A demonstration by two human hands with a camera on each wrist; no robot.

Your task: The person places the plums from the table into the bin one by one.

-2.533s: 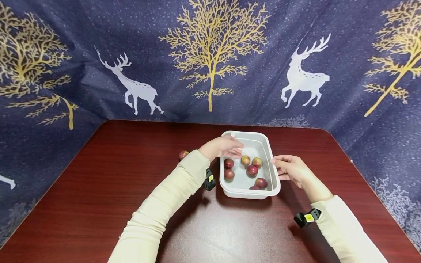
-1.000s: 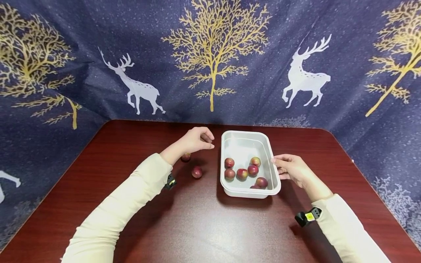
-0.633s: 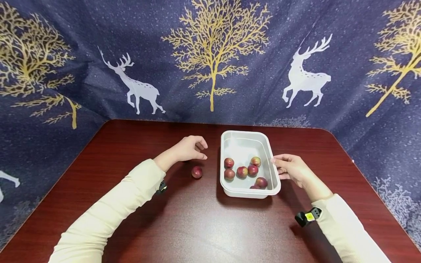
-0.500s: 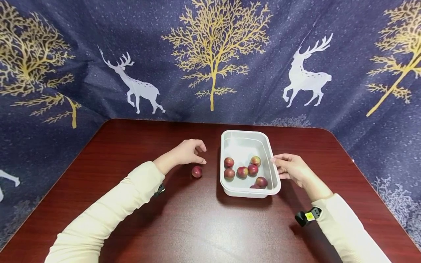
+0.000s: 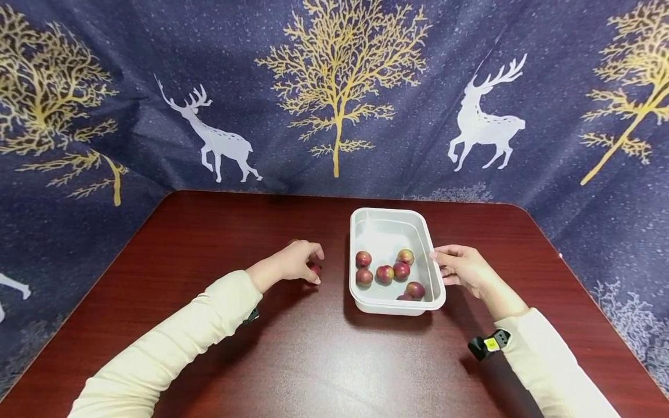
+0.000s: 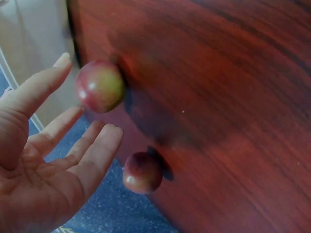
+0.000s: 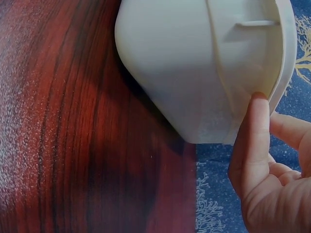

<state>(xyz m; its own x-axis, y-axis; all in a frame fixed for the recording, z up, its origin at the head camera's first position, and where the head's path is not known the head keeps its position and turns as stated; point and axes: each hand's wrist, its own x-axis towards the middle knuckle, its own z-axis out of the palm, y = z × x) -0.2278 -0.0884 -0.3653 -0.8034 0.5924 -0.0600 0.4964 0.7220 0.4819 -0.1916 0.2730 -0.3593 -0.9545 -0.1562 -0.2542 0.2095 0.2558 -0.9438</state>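
Two hands on a dark red wooden table [image 5: 324,360], deer-and-tree print cloth [image 5: 334,98] hung behind it. Largest item on the table: white plastic tub [image 5: 435,278], right of centre, holding six small red-yellow fruits [image 5: 385,274] bunched toward its near half. Right hand [image 5: 462,268] rests against the tub's right rim; in the right wrist view a straight finger [image 7: 256,126] lies up along the outer wall to the rim, other fingers loosely bent behind, nothing pinched as far as the pictures show. Left hand [image 5: 292,262] is down on the table just left of the tub, over a loose fruit [image 5: 316,269] that peeks out by its fingertips. Left wrist view: fingers [image 6: 97,155] spread and fairly straight, palm open, that fruit [image 6: 99,86] just at the thumb tip and index finger, not gripped. Second loose fruit [image 6: 142,172] lies on the table near the first, beyond the fingertips; hidden behind the hand in the head view.
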